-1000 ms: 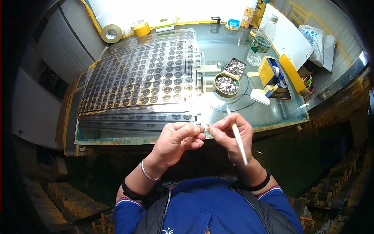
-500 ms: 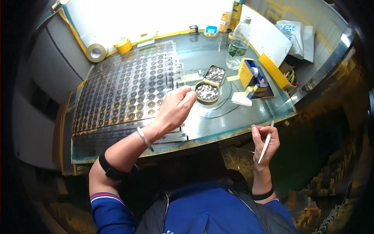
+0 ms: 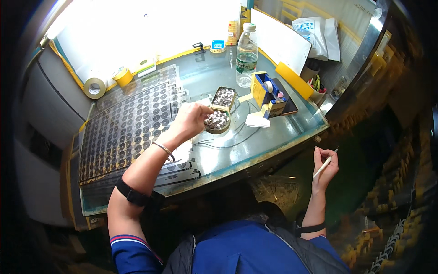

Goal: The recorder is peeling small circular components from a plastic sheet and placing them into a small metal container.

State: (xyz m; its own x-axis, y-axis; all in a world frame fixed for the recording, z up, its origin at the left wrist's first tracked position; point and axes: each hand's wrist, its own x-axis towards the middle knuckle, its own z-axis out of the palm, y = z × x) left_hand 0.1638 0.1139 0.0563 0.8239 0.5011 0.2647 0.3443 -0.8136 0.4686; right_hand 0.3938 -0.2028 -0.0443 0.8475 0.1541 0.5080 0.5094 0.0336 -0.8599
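Note:
My left hand (image 3: 188, 121) reaches over the glass table, its thumb and fingers pinched together at the rim of a round tin (image 3: 217, 131) full of small light pieces. Whether anything is between those fingertips is hidden. Touching the tin's far side is a squarish tin (image 3: 233, 106) of similar pieces. Below the left forearm and hand lies a clear sheet printed with rows of dark rings (image 3: 132, 119). Off the table's front right edge, my right hand (image 3: 327, 170) is closed around a slim white pen-shaped tool (image 3: 323, 167) with a thin dark tip.
Right of the tins stand a blue and yellow tape dispenser (image 3: 269, 93), a white folded pad (image 3: 258, 121) and a clear plastic bottle (image 3: 247, 57). Tape rolls (image 3: 95, 88) sit at the back left. A dark cord (image 3: 226, 144) curves across the glass. The table's front edge (image 3: 255, 160) runs between my hands.
The view has shifted, so the table's things sit further left. My left hand has come to the round tin's rim from just beside it. My right hand still holds the white tool.

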